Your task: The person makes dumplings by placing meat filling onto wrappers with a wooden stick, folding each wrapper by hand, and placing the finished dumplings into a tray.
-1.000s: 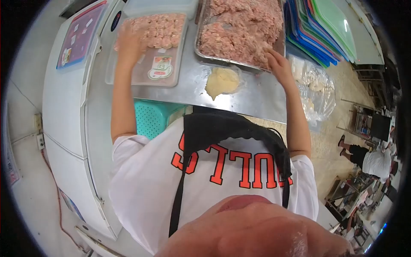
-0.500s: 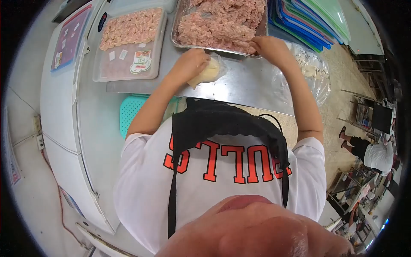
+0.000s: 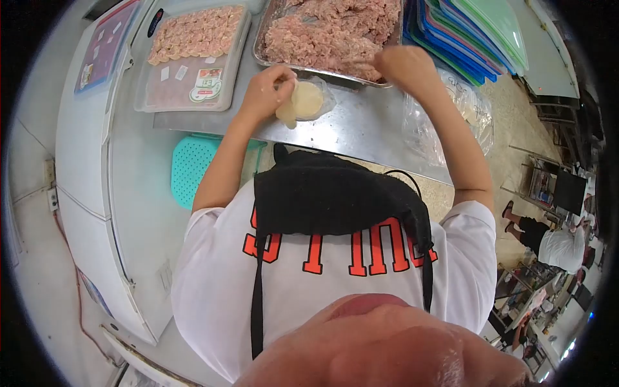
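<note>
A stack of round pale dumpling wrappers (image 3: 308, 100) lies in an open clear plastic bag on the metal table. Just left of it, my left hand (image 3: 263, 93) is closed with its fingers curled, and a single dumpling wrapper (image 3: 286, 116) hangs at its lower side, against the stack. At the near right corner of a metal tray (image 3: 322, 72) of raw minced meat (image 3: 322, 39), my right hand (image 3: 407, 68) is closed and blurred. Whatever it grips, if anything, cannot be made out.
Left of the tray, a lidded plastic box (image 3: 187, 90) carries rows of filled dumplings (image 3: 196, 35). Stacked coloured plastic lids (image 3: 464, 39) stand at the right, above a clear plastic bag (image 3: 451, 122). A turquoise perforated stool (image 3: 192, 164) sits below the table edge.
My left hand has shifted left off the wrapper stack, uncovering its round top. My right hand has turned and moved slightly at the tray corner. The view has tilted a little.
</note>
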